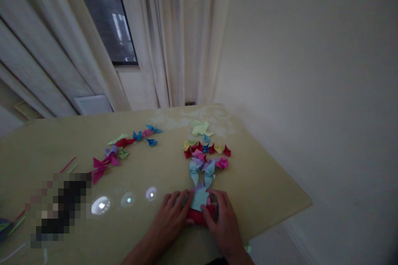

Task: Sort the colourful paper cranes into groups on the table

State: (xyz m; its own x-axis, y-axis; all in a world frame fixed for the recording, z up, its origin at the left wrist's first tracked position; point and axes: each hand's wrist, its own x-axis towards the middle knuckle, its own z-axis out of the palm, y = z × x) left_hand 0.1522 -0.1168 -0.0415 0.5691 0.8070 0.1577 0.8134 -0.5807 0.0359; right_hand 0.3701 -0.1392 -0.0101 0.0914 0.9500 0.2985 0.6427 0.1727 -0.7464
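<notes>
Near the table's front edge, a small pile of coloured paper [200, 198] lies between my hands, light blue on top with red and pink showing beneath. My left hand [174, 213] grips it from the left, fingers bent against its side. From the right, my right hand [222, 219] curls round it, thumb pressed on the red paper [197, 216]. Whether the pieces are folded or flat is partly hidden by my fingers. Just beyond the pile stand two light blue folded paper figures [209, 172], close to my fingertips.
Small folded paper figures [205, 148] in red, yellow, blue and pink sit in rows behind the pile, with a pale green one [200, 127] farthest back. More figures [105, 163] curve across the left of the table [267, 190]. A pixelated dark patch covers the lower left.
</notes>
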